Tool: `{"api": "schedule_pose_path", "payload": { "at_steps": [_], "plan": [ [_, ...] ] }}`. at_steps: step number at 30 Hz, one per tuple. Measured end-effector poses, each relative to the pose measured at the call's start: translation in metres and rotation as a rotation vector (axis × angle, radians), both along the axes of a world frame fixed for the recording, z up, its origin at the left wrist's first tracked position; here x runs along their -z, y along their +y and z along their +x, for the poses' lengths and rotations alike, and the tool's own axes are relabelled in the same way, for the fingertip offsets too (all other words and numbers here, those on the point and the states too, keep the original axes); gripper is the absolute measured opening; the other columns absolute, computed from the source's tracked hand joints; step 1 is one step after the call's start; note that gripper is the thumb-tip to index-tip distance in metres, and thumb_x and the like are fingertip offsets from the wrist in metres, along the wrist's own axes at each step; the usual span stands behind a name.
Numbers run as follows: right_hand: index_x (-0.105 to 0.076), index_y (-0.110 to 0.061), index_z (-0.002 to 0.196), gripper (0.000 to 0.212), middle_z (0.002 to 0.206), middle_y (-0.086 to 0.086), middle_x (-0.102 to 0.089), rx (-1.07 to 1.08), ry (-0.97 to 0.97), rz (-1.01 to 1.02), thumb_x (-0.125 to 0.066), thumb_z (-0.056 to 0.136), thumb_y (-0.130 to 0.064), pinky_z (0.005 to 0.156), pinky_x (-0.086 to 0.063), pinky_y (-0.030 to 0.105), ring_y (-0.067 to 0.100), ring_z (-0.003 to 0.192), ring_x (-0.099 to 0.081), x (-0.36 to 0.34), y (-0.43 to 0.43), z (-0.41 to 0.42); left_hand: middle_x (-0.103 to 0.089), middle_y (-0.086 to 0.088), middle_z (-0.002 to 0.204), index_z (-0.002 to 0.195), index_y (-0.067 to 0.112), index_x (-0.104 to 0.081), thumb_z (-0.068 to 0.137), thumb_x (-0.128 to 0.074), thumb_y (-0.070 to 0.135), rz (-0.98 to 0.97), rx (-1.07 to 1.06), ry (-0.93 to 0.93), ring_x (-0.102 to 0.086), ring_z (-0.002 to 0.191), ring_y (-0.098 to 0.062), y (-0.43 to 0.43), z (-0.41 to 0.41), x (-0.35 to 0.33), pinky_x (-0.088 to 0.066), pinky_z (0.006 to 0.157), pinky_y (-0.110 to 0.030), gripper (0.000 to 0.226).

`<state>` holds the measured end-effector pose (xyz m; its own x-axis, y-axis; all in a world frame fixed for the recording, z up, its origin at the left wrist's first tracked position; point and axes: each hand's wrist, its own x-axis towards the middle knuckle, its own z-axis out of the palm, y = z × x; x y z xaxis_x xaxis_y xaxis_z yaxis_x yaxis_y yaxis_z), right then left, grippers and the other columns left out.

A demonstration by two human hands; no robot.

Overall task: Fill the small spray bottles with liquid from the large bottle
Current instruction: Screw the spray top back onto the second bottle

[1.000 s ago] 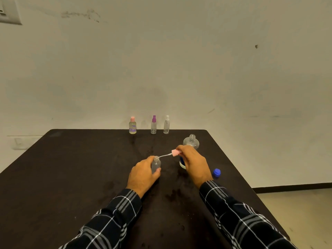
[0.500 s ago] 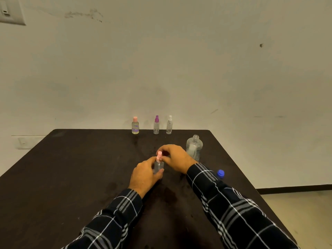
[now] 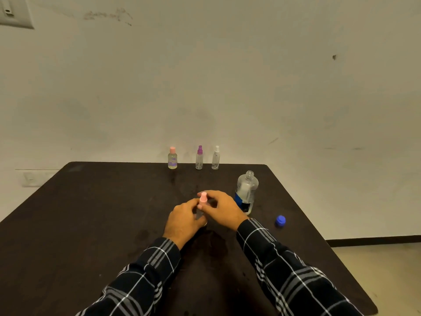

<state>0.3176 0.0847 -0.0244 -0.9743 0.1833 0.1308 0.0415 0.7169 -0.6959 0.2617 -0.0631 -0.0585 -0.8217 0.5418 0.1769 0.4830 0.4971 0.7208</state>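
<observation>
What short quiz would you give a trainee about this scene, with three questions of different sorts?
1. True or false: the large bottle has its cap screwed on.
2. Where does the blue cap lie? A) on the table, to the right of the large bottle; B) on the large bottle; C) on the floor.
3. Fill in: the right hand pinches the ___ spray top of the small bottle that the left hand holds.
Key: 1 false; 2 A; 3 pink.
</observation>
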Motion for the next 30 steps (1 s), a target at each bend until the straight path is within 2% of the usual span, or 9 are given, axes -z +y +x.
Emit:
{"api": "schedule_pose_path", "payload": {
  "at_steps": [4,6,9,12,15,17,23,26,30],
  "plan": [
    [-0.071,-0.016,0.104,0.021,0.097,-0.002,-0.071,0.135,0.074,-0.108,-0.076,0.088,-0.028,0.075,-0.050,0.020,0.003,0.081,-0.061,0.004,0.000,0.004,-0.068,0.013,0.101,0.130,0.033,-0.061,0.091,-0.072,0.036,0.005,0.004,-0.004,-0.065,0.091,-0.004,0.000,0.001,-0.001,-0.055,0.086,-0.029,0.041],
    [-0.065,-0.014,0.091,0.025,0.084,-0.002,-0.066,0.190,0.095,-0.117,-0.081,0.083,-0.032,0.066,-0.048,0.021,0.005,0.068,-0.054,0.008,-0.001,0.006,-0.068,0.012,0.098,0.127,0.032,-0.062,0.090,-0.072,0.034,-0.004,0.003,0.007,-0.065,0.089,-0.004,0.000,0.000,-0.001,-0.056,0.084,-0.029,0.039],
    [-0.062,-0.019,0.109,0.033,0.097,-0.003,-0.066,0.171,0.104,-0.231,-0.079,0.084,-0.033,0.070,-0.051,0.018,0.006,0.077,-0.061,0.011,-0.004,0.009,-0.067,0.012,0.095,0.126,0.031,-0.063,0.089,-0.072,0.033,0.000,0.001,0.004,-0.064,0.087,-0.005,-0.001,0.000,-0.001,-0.053,0.079,-0.027,0.039],
    [-0.063,-0.025,0.128,0.035,0.115,-0.004,-0.067,0.056,0.064,-0.219,-0.068,0.094,-0.027,0.087,-0.051,0.021,0.006,0.101,-0.064,0.012,-0.002,0.005,-0.066,0.013,0.096,0.131,0.032,-0.061,0.091,-0.071,0.036,0.008,0.013,0.007,-0.064,0.088,-0.004,-0.001,0.001,0.000,-0.054,0.081,-0.026,0.041],
    [-0.069,-0.022,0.105,0.016,0.103,-0.006,-0.069,0.126,0.092,-0.187,-0.074,0.090,-0.027,0.086,-0.052,0.027,0.009,0.098,-0.063,0.013,-0.005,0.001,-0.068,0.013,0.101,0.132,0.032,-0.060,0.091,-0.072,0.034,0.009,0.022,-0.003,-0.065,0.091,-0.004,-0.001,0.001,-0.001,-0.054,0.084,-0.026,0.043],
    [-0.063,-0.018,0.094,0.020,0.093,-0.004,-0.067,0.200,0.111,-0.179,-0.077,0.086,-0.030,0.078,-0.052,0.029,0.012,0.091,-0.062,0.013,-0.011,-0.001,-0.070,0.012,0.102,0.130,0.033,-0.063,0.088,-0.073,0.032,0.021,0.022,-0.013,-0.066,0.091,-0.006,-0.002,0.000,-0.001,-0.056,0.085,-0.028,0.043],
    [-0.063,-0.019,0.108,0.021,0.105,0.000,-0.065,0.125,0.041,-0.162,-0.071,0.091,-0.028,0.078,-0.044,0.020,0.010,0.094,-0.059,0.009,-0.010,0.001,-0.069,0.015,0.100,0.130,0.033,-0.063,0.088,-0.073,0.031,0.035,0.024,-0.009,-0.066,0.089,-0.004,-0.001,-0.002,0.001,-0.054,0.085,-0.025,0.043],
    [-0.064,-0.022,0.096,0.013,0.094,-0.006,-0.065,0.159,0.053,-0.166,-0.074,0.089,-0.025,0.067,-0.041,0.013,0.003,0.080,-0.057,0.008,-0.007,0.002,-0.066,0.018,0.095,0.131,0.035,-0.062,0.088,-0.073,0.031,0.024,0.030,0.006,-0.064,0.085,-0.001,0.000,-0.001,0.001,-0.055,0.086,-0.027,0.044],
    [-0.058,-0.027,0.085,0.016,0.091,-0.001,-0.064,0.267,0.081,-0.143,-0.072,0.088,-0.033,0.076,-0.053,0.034,0.010,0.078,-0.058,0.015,-0.017,-0.002,-0.066,0.020,0.093,0.128,0.036,-0.065,0.085,-0.076,0.031,0.039,0.031,-0.002,-0.065,0.086,-0.002,0.000,-0.003,0.000,-0.055,0.084,-0.027,0.044]
  ]
}}
